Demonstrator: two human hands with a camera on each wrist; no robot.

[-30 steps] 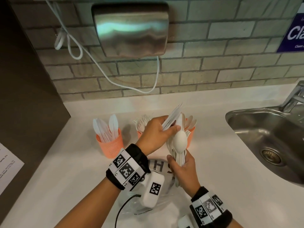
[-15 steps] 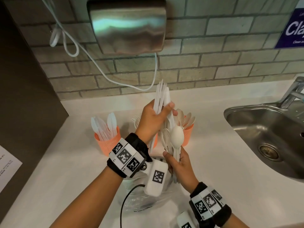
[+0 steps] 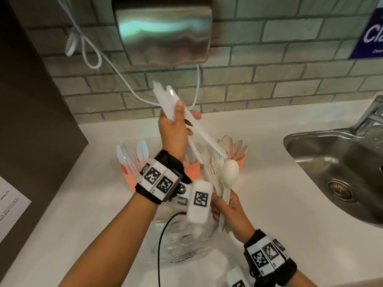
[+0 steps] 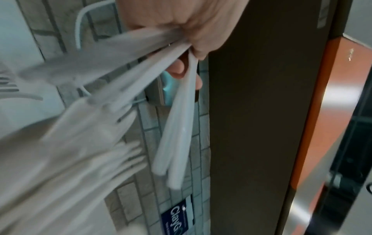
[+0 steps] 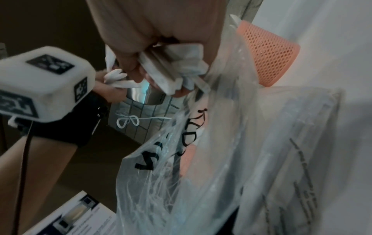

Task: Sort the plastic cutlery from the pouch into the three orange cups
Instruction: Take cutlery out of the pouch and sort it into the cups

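My left hand (image 3: 176, 125) is raised above the cups and grips a small bunch of white plastic knives (image 3: 172, 102), seen close in the left wrist view as knives (image 4: 177, 124). My right hand (image 3: 230, 208) holds a bundle of cutlery by the handles, with a white spoon (image 3: 229, 172) and forks (image 3: 211, 170) sticking up; its fingers (image 5: 128, 63) wrap the handle ends (image 5: 177, 63). Three orange mesh cups stand behind: the left cup (image 3: 129, 179) holds knives, the middle cup (image 3: 192, 168) forks, the right cup (image 3: 240, 160) spoons. The clear pouch (image 3: 186, 241) lies below my hands.
A steel sink (image 3: 335, 162) with a tap (image 3: 371, 117) is set into the white counter (image 3: 279, 224) at the right. A metal hand dryer (image 3: 163, 30) with a white cord (image 3: 91, 56) hangs on the brick wall. A dark panel (image 3: 31, 110) bounds the left; a paper sheet (image 3: 10, 208) lies there.
My left hand has pulled the knives out of the bundle in my right hand and lifted them up and away. The right hand stays low with the rest.
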